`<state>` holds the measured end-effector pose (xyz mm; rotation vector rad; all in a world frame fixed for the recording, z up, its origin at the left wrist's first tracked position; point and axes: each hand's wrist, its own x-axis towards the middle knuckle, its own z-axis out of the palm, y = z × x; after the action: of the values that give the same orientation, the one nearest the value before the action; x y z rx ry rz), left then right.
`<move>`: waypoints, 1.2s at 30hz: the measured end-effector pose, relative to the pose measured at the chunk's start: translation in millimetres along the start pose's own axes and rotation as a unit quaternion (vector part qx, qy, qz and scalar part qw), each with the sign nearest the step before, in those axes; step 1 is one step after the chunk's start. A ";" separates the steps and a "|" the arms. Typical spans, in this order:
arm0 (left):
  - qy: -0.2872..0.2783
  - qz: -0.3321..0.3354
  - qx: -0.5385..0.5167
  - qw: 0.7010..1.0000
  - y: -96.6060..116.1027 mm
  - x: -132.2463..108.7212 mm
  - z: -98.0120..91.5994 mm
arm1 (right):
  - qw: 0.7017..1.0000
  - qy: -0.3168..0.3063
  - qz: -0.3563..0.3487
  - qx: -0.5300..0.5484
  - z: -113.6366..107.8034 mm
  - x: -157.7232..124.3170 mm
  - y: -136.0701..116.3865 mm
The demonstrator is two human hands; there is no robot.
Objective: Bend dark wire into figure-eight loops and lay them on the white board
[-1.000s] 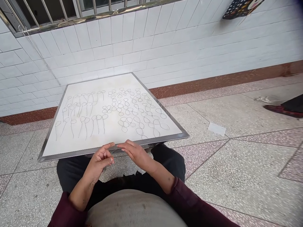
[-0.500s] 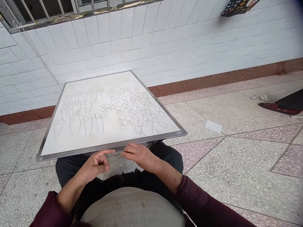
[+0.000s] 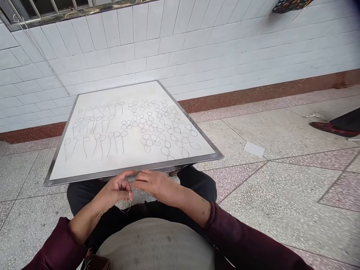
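A thin wire point(image 3: 125, 211) hangs in a curve below the pinched fingers of my left hand point(image 3: 119, 189), just off the near edge of the board. My right hand point(image 3: 157, 185) is held beside it, its fingertips almost touching the left fingers; whatever those fingertips pinch is too small to make out. On the white board point(image 3: 132, 157), loops with long tails point(image 3: 98, 137) lie in rows at the left. Several pieces with double loops point(image 3: 165, 140) cover the right part.
The board has a metal rim and sits over my knees, near a white tiled wall point(image 3: 197, 48). A white paper point(image 3: 254, 149) lies on the floor at the right. Farther right is another person's dark red shoe point(image 3: 332, 129). Window bars point(image 3: 53, 9) are at the upper left.
My right hand has moved left, up to my left hand. The wire below my left hand shows more clearly now. The view has shifted slightly.
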<state>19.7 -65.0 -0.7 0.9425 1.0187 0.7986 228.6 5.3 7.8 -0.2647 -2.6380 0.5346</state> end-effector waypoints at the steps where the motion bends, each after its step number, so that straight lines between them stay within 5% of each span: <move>1: -0.003 -0.003 0.001 1.000 -0.3 -0.9 -0.2 | 1.000 -0.001 -0.005 0.014 -0.5 0.8 -0.7; 7: -0.057 -0.040 0.054 0.996 2.2 -8.5 -2.7 | 0.996 -0.020 -0.041 0.076 -4.2 -2.4 -1.4; 15: -0.095 -0.068 0.123 0.986 8.3 -7.6 -4.5 | 0.997 -0.054 -0.061 0.012 -3.2 -4.5 -5.8; 20: -0.123 -0.085 0.243 0.958 15.3 -10.3 -6.7 | 0.997 -0.035 -0.061 0.011 6.4 -9.8 -4.2; 24: -0.112 -0.033 0.348 0.930 18.8 -10.6 -7.3 | 0.999 -0.036 -0.029 0.027 10.1 -11.6 -4.9; 28: -0.007 0.077 0.450 0.890 22.8 -7.3 -8.0 | 0.997 0.015 0.063 0.039 18.2 -13.9 -3.7; 31: 0.174 0.215 0.474 0.836 22.2 -6.0 -6.9 | 0.976 0.164 0.142 -0.031 26.4 -14.7 -1.8; 34: 0.395 0.288 0.344 0.801 14.2 -6.7 -1.2 | 0.940 0.258 0.175 -0.137 29.4 -12.8 -0.2; 36: 0.448 0.267 0.171 0.836 6.1 -6.0 6.0 | 0.926 0.272 0.177 -0.193 29.2 -10.6 0.5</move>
<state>22.6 -69.5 8.3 1.2049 1.7860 1.6589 225.0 -6.6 -20.7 -0.8855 -2.1257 0.0176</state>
